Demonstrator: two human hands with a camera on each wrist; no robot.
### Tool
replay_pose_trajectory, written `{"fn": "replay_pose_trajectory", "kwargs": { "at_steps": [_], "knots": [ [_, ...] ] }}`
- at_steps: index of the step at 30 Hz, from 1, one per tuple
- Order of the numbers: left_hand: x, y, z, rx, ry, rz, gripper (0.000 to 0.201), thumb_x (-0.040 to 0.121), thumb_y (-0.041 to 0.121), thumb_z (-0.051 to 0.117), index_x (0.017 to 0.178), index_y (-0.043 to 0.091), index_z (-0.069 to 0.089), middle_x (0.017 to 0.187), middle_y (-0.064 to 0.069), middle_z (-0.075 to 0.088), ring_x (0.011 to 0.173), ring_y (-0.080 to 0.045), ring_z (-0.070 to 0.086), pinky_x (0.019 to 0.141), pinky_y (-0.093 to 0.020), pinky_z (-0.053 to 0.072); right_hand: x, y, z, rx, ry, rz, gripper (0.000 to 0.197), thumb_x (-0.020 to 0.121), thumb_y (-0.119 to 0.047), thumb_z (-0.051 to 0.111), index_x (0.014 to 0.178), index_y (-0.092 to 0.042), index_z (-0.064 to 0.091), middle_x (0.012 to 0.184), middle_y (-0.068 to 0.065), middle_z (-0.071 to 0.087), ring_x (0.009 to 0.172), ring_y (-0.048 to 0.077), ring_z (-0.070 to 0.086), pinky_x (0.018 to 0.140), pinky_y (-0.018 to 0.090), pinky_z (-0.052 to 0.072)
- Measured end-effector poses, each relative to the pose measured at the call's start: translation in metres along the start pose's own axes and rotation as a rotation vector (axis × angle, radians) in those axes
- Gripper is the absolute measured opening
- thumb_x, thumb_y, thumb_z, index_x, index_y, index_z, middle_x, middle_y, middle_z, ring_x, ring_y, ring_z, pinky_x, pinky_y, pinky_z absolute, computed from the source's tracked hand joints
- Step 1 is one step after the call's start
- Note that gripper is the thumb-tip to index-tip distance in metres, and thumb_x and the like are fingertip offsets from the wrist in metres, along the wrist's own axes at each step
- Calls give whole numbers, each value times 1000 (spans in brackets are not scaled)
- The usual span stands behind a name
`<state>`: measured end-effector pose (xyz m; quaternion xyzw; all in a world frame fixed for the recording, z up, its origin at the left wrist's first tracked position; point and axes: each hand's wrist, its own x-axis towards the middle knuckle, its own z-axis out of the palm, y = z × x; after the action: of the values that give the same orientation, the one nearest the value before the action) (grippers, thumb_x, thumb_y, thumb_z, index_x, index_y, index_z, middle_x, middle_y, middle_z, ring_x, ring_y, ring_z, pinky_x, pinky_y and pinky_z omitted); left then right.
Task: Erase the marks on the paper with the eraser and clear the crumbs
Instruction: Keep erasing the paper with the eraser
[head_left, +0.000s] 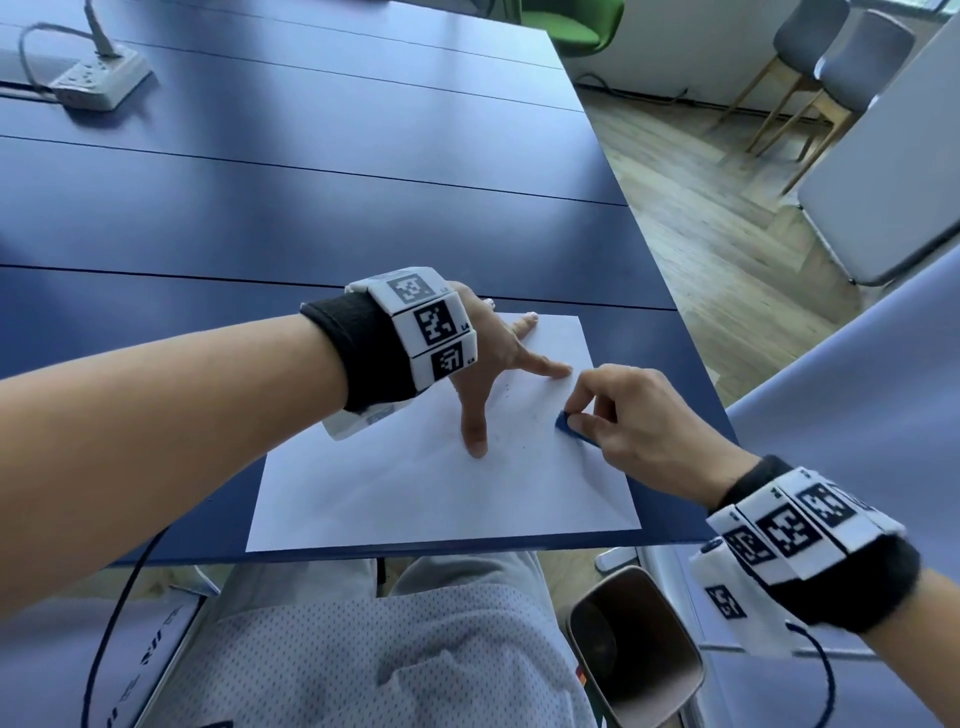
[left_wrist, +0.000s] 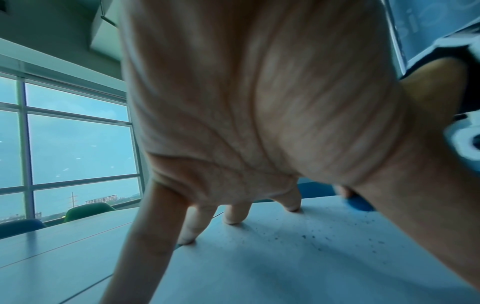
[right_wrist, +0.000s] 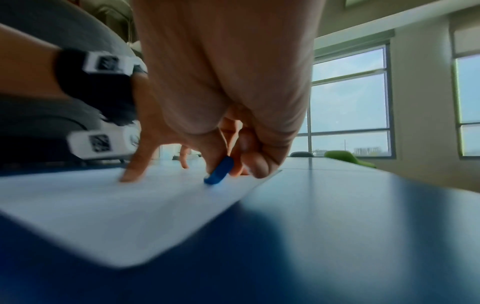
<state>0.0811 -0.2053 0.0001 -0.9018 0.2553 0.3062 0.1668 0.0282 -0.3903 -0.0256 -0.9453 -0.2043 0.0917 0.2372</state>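
White rectangular sheet of paper (head_left: 441, 499) lies flat at the near edge of the dark blue slatted table (head_left: 311, 208); the sheet serves as landmark.

Left hand (head_left: 488, 358): fingers straight and spread, tips pressed down on the sheet's far half, thumb tip near the sheet's middle. Nothing grasped. Seen from the left wrist, the fingertips (left_wrist: 233, 218) touch the paper, palm arched above it.

Right hand (head_left: 639, 421): over the sheet's right side, thumb and curled fingers pinching a small blue flat eraser (head_left: 569, 427). Seen from the right wrist, the eraser (right_wrist: 219, 171) is tilted, its lower end touching the paper close to the sheet's right edge, just beside the left index finger.

Fine dark eraser crumbs (left_wrist: 311, 238) lie scattered on the paper between left thumb and eraser. No pencil marks can be made out on the sheet.

Beyond the sheet, far left on the table: white power strip (head_left: 98, 80) with a grey cable. Below the sheet's near-right corner, off the table: brown bin (head_left: 634, 644). Black wristbands with white coded tags on both wrists.
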Motion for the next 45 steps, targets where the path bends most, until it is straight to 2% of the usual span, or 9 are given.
{"fn": "replay_pose_trajectory", "kwargs": {
  "at_steps": [3,7,12,17,21,25,38,41,45],
  "knots": [
    [-3,1,-1,-13,-2,-3,130,51,75,78,140,65,-16,160,2,-26,149,-40,-5,114,-57,16,-19,-8,7,35,-107,-32,10,85,-14,68,77,-19,64,55,-8,48,54,5,48,52,12,37],
    [-4,3,-2,-10,1,-1,128,53,75,77,141,65,-15,160,2,-25,149,-39,-1,114,-55,20,-9,7,-1,-21,92,50,13,86,-19,68,75,-24,62,56,-11,52,59,0,53,54,10,38],
    [-6,3,-2,-13,5,-1,129,53,75,78,141,64,-15,160,1,-25,149,-39,0,114,-55,19,-27,-10,20,14,46,31,8,86,-23,68,80,-18,64,58,-10,56,57,5,55,53,12,40],
    [-7,2,-2,-14,5,-7,128,52,75,78,140,65,-15,160,3,-25,149,-39,-1,115,-56,21,-24,-3,17,-14,238,166,11,86,-24,67,80,-15,63,61,-8,55,59,9,52,56,23,37],
    [-5,0,-1,-18,11,-2,130,51,75,78,140,66,-16,160,4,-25,149,-39,-5,115,-56,19,-40,-21,37,55,174,146,13,86,-27,66,79,-17,63,61,-6,62,56,6,56,54,17,43],
    [-6,1,-1,-14,10,-7,128,52,76,78,140,66,-16,160,5,-25,149,-38,-6,116,-56,19,-36,-9,30,43,316,244,16,85,-28,67,74,-17,62,62,-6,62,58,4,56,52,13,40],
    [-5,2,0,3,4,-13,130,53,75,78,140,64,-18,160,3,-26,148,-39,-6,114,-56,18,-40,-49,53,182,205,155,14,85,-23,67,75,-14,67,56,-6,60,51,7,55,49,14,40],
    [-5,2,0,-3,0,-13,130,53,75,78,140,64,-18,160,2,-26,148,-40,-6,115,-55,16,-32,-40,46,124,292,198,16,85,-25,67,76,-12,67,59,-6,57,53,7,52,52,17,38],
    [-5,2,0,0,4,0,131,53,74,78,141,63,-18,160,0,-26,148,-41,-6,115,-55,15,-39,-61,56,147,183,100,13,88,-23,64,81,-13,67,66,-5,59,57,6,54,54,14,39]
  ]
}}
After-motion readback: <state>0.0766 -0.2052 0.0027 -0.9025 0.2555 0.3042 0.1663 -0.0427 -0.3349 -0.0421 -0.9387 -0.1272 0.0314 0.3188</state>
